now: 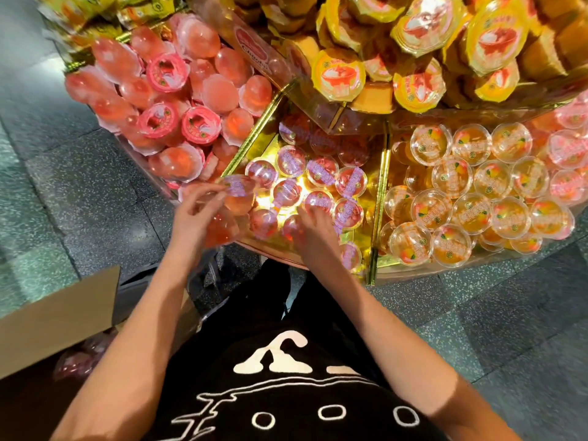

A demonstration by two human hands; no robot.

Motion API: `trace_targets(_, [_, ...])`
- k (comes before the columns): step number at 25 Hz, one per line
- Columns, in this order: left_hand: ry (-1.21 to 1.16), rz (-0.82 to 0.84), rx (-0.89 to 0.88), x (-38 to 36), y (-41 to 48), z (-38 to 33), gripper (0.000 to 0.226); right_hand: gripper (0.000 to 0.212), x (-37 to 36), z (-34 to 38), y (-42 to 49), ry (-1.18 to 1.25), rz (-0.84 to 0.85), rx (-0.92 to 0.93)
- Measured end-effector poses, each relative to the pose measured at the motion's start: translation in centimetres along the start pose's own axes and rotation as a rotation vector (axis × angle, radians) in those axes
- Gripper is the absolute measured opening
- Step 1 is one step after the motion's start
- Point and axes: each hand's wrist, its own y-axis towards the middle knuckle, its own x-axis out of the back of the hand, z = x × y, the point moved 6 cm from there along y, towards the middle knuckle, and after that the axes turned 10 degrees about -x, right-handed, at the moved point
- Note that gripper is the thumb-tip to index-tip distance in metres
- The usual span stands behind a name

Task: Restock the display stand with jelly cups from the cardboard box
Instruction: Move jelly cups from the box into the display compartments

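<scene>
The display stand's middle gold-lined compartment (pixel 251 140) holds several clear jelly cups with purple-pink lids (pixel 321 173). My left hand (pixel 194 214) is at the compartment's front left corner. It grips a purple-lidded jelly cup (pixel 238 190) in its fingertips, with another reddish cup (pixel 219 232) under its palm. My right hand (pixel 315 229) lies palm down on the front row of cups, its fingertips touching them. The open cardboard box (pixel 57 316) stands at my lower left, with more pink cups (pixel 79 358) visible inside under its flap.
Pink jelly cups (pixel 159 93) are heaped in the stand's left compartment, and orange fruit cups (pixel 461 189) fill the right one. Yellow-lidded cups (pixel 416 43) pile up on the upper tier. Speckled grey floor (pixel 79 192) surrounds the stand.
</scene>
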Motion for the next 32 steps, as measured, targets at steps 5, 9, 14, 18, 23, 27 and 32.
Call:
trace_targets(5, [-0.112,-0.143,0.023,3.5,0.3,0.4,0.016,0.063,-3.8,8.3,3.1,-0.209,0.064,0.419])
trace_targets(9, [-0.158,-0.155,0.020,4.4,-0.5,0.5,0.016,0.063,-5.6,8.9,5.2,-0.321,-0.011,0.406])
trace_targets(14, [-0.145,-0.137,0.037,4.0,-1.1,0.7,0.027,0.047,-5.7,8.8,5.2,-0.336,-0.019,0.320])
trace_targets(18, [-0.146,-0.132,0.029,3.2,-0.9,0.6,0.026,0.050,-5.9,8.7,5.2,-0.264,0.028,0.291])
trace_targets(23, [-0.153,-0.018,-0.005,1.3,-0.8,0.9,0.033,0.061,-2.9,2.7,2.9,-0.159,-0.006,0.112])
trace_targets(27, [-0.166,0.027,0.074,-1.4,-0.3,0.9,0.044,0.068,-0.4,-6.1,-0.8,-0.176,0.038,-0.295])
trace_targets(32, [-0.172,0.085,0.088,-3.3,0.2,0.9,0.042,0.077,-0.7,-7.9,-2.1,-0.284,0.079,-0.294])
